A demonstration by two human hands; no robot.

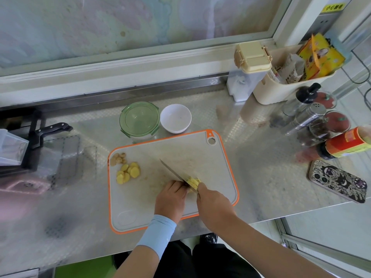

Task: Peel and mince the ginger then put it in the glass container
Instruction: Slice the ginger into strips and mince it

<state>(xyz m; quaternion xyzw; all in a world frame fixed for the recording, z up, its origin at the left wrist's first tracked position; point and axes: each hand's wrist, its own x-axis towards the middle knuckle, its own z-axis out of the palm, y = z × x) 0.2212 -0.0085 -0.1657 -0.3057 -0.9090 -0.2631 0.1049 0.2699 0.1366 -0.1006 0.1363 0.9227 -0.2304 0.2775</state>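
On the orange-rimmed cutting board (210, 163) my right hand (214, 205) grips the handle of a knife (172, 171), its blade running up-left. A stack of yellow ginger slices (194, 182) lies against the blade, and my left hand (170, 199) presses on the ginger with curled fingers. More peeled ginger slices (128, 172) lie at the board's left, with brown peel scraps (118, 158) just above them. The glass container with a green lid (139, 120) stands behind the board.
A white bowl (176, 118) sits beside the container. A black-handled knife (51, 129) rests on a rack at the left. Spice jars (313, 117), a sauce bottle (347, 145) and a phone (339, 181) crowd the right side of the steel counter (70, 207).
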